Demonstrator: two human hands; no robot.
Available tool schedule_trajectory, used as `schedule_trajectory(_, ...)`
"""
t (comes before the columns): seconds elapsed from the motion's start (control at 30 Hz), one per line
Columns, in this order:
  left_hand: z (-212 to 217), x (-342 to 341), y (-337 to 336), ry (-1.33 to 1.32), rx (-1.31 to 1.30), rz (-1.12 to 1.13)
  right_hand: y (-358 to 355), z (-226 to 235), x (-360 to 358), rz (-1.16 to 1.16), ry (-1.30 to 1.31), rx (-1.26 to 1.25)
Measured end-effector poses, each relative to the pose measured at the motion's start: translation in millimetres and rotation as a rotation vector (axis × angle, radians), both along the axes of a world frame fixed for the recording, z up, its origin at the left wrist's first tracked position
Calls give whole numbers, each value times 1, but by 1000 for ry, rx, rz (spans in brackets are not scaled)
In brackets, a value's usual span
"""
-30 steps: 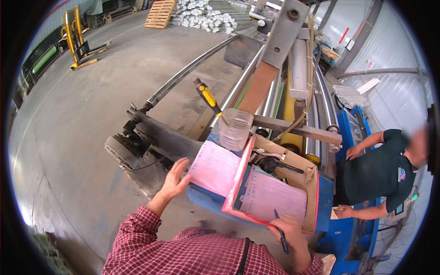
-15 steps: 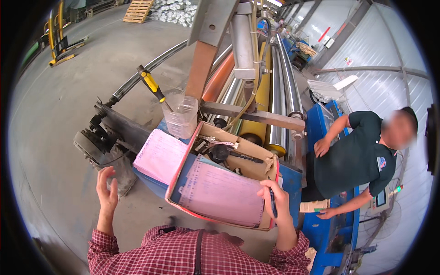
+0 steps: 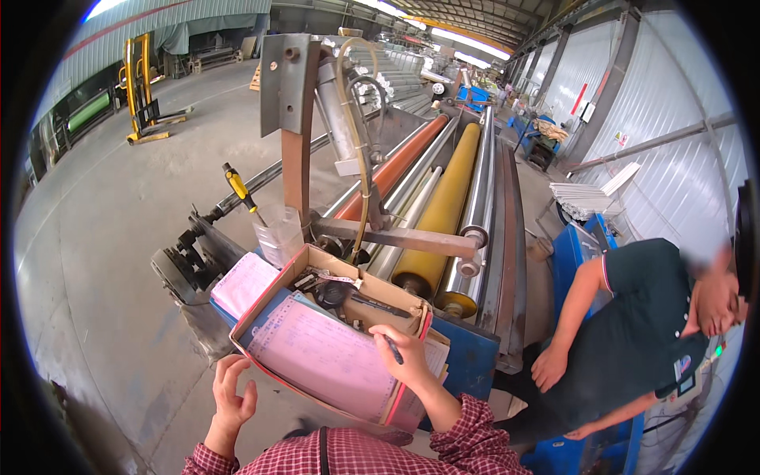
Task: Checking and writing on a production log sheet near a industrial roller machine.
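Holds slim, dark, plastic-looking pen (image 3: 393, 349), likely light, stiff, best pinched mid-barrel, in right hand (image 3: 402, 356) above red-edged cardboard box (image 3: 372, 285), with unclenched left hand (image 3: 232, 396) alongside.

Place: factory hall | roller machine (image 3: 436, 218) | yellow lift truck (image 3: 141, 91) | corrugated metal wall (image 3: 673, 71) | roof beams (image 3: 483, 28) | bare concrete floor (image 3: 95, 261)

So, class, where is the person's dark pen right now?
In the head view, the dark pen is in the person's right hand, below the picture's centre, near the right end of the pink sheet in the cardboard box.
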State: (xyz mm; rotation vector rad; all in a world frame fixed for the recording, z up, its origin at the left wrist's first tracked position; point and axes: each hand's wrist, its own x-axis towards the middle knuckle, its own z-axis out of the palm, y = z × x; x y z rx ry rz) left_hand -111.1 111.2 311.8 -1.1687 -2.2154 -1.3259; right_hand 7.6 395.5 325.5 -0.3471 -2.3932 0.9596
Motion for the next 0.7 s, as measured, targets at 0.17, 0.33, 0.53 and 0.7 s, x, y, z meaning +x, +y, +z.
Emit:
schedule_trajectory(0.17, 13, -1, 16, 41, -76, -91, 3, -3, 0, -70, 60, 29)
schedule_trajectory(0.33, 3, -9, 33, 140, -134, -62, 3, -5, -1, -120, 67, 46)
schedule_trajectory(0.53, -14, -14, 35, 189, -131, -73, 2, -5, -3, -169, 79, 7)
schedule_trajectory(0.7, -26, -17, 34, 200, -121, -64, 3, -12, -6, -182, 109, 16)
